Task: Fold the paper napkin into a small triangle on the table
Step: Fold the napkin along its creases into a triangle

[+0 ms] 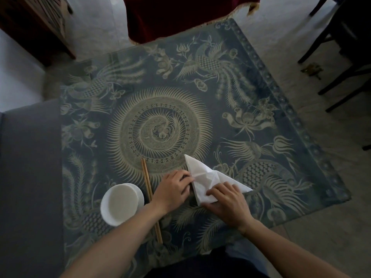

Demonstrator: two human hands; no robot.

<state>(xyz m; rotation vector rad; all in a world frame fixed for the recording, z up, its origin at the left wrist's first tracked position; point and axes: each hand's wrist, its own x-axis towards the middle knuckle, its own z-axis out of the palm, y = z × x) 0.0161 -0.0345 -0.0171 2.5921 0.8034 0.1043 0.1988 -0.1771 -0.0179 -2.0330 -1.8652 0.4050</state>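
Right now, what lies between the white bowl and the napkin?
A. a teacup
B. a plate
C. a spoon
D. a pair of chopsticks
D: the chopsticks lie on the table between the bowl and the napkin, passing under the left hand.

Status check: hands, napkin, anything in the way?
Left hand and right hand both pinching napkin. Napkin triangular, creased, flat on table. Chopsticks and white bowl left, clear of fold.
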